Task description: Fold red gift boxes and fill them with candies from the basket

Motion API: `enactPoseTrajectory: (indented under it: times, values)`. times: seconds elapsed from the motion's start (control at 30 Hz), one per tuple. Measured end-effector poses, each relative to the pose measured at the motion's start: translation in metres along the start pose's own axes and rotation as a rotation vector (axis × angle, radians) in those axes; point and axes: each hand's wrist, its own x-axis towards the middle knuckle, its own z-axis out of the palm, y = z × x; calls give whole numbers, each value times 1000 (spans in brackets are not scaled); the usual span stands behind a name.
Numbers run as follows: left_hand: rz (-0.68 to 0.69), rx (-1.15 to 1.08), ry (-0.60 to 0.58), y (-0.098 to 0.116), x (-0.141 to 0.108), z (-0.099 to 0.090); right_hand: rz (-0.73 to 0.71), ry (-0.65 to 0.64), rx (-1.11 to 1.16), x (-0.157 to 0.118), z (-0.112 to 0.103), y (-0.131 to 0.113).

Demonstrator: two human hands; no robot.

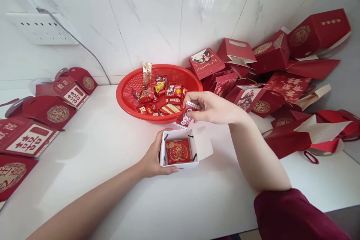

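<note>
My left hand [154,157] is closed around the left side of a small white gift box [180,165], whose lid flap stands open to the right. Inside the box lies a red snack packet [178,151] with gold print. Just above the box's back edge, my right hand [205,108] pinches a red candy packet [186,117] with white, dotted ends. Behind it is a red plastic basket [126,99] holding several wrapped sweets, among them a yellow-wrapped candy [160,87] and a gold stick packet [147,74].
Upright red gift boxes [45,114] line the left side of the white table [118,195]. A heap of unfilled-looking red boxes [270,52] fills the right side against the tiled wall [157,15]. A power strip [42,28] with a grey cable hangs on the wall.
</note>
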Motion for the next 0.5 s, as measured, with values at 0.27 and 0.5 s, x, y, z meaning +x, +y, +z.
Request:
enactPoseTrajectory:
  times: [0.27,0.5]
  values:
    - [-2,-7,3,-1,0,0,-41,-86,-3,0,4,0]
    - [-1,13,7,-4,0,-1,-58,-187,31,2,1,5]
